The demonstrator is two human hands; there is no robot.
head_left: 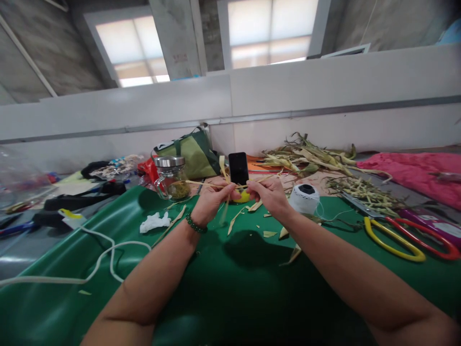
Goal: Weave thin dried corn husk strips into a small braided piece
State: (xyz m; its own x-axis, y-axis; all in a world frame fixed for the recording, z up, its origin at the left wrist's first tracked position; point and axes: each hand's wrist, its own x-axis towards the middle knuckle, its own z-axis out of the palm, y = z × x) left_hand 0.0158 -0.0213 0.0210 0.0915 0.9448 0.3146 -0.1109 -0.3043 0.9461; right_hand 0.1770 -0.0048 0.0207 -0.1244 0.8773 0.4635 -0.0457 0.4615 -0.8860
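Note:
My left hand (212, 199), with a dark green bead bracelet (196, 224) at its wrist, pinches pale dry corn husk strips (224, 169). One strip sticks up above the thumb and another runs out to the left. Opposite it, my right hand (268, 193) is closed on the strips too, thumb against fingers, with an end poking out at its upper right. Between the two sets of fingertips the strips cross, but how they are joined is too small to tell. Both hands hover over the green mat (216, 288). A black phone (238, 167) stands upright just behind them.
Right of my hands are a white thread spool (304, 198), scissors with yellow and red handles (394, 239) and piled husks (309, 156). To the left stand a glass jar (179, 186), a green bag (198, 156), crumpled tissue (154, 222) and a white cable (112, 252).

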